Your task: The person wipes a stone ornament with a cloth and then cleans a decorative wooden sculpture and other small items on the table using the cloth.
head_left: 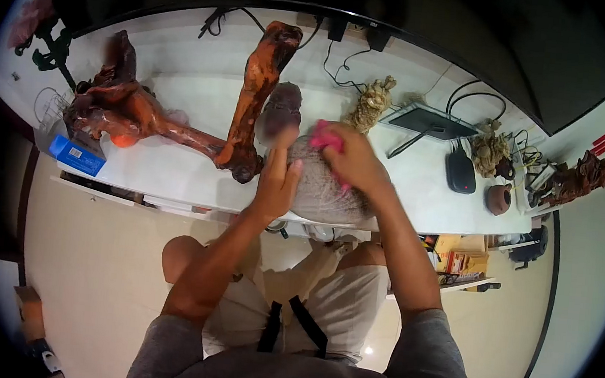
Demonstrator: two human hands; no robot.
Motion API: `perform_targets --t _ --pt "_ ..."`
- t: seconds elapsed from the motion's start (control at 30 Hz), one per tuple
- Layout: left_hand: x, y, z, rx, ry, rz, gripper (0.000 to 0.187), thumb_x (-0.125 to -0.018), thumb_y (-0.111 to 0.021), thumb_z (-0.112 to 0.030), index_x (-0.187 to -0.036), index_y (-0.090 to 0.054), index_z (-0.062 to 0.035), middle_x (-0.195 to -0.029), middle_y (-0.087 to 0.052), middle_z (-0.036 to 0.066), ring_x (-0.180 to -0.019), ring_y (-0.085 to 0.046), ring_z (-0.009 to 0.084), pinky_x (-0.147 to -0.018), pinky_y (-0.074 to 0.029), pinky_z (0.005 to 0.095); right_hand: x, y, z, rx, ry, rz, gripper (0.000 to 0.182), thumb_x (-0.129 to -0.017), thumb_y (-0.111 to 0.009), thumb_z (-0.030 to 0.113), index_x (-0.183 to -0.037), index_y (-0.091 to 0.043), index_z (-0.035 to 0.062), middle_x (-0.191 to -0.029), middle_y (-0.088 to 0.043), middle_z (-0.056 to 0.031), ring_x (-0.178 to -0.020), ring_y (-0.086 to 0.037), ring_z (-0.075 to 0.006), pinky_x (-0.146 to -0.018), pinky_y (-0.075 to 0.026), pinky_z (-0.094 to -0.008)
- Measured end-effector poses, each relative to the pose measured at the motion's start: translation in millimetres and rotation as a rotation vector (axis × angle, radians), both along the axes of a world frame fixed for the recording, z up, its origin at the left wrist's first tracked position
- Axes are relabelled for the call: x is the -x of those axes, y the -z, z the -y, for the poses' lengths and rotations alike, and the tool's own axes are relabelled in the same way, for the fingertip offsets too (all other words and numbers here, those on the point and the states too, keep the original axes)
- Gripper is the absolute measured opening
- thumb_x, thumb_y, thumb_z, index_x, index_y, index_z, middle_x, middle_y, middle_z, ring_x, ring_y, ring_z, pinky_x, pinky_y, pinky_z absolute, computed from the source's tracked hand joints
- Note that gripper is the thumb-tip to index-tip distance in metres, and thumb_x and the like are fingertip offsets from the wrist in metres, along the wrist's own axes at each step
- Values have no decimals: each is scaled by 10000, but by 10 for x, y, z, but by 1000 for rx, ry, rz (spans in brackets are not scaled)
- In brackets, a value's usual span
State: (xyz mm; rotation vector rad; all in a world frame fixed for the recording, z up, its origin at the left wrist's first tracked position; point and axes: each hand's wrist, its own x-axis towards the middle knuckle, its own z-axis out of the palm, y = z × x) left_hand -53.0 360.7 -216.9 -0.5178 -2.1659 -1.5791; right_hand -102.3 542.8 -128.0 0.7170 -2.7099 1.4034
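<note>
A large rounded grey-brown object (327, 198) with a rough, stone-like surface sits at the front edge of the white cabinet top. My left hand (279, 181) lies along its left side, fingers stretched forward and the thumb apart. In my right hand (354, 163) is a bunched pink cloth (326, 135), pressed against the upper part of the rounded object. Just beyond my left fingertips stands a dark purplish-brown lump (283, 104). The underside of the rounded object is hidden.
Glossy orange-brown carved wood (255, 77) stands to the left on the cabinet top (195, 187). A pale knobbly carving (373, 105), a tablet-like panel (430, 122), a black box (460, 168) and a small brown pot (498, 199) are rightward. A blue box (77, 155) is far left.
</note>
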Motion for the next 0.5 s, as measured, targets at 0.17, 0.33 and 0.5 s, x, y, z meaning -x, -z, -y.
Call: perform_targets --t 0.17,0.33,0.5 --pt "-16 55 0 -221 87 160 514 -1052 -375 -263 -1472 -330 30 -1540 -346 189 -1423 -340 302 -1187 -217 401 92 163 114 -229 55 -209 250 -785 -609 120 -1003 -678 18 -978 -668 -242 -927 -644 -421 -837 -524 -485" --pt "-18 -4 -68 -358 84 144 535 -1043 -372 -263 -1492 -298 19 -1547 -337 184 -1438 -320 302 -1197 -206 413 -158 138 383 -48 -153 -294 264 -774 -617 117 -1021 -679 49 -1049 -665 -213 -972 -626 -421 -871 -513 -475" --pt "-14 37 -66 -347 80 67 568 -1036 -379 -286 -1497 -281 31 -1553 -328 198 -1445 -314 326 -1203 -198 428 169 196 134 -153 12 -166 237 -790 -628 127 -1002 -671 29 -1035 -665 -229 -972 -634 -416 -849 -515 -474"
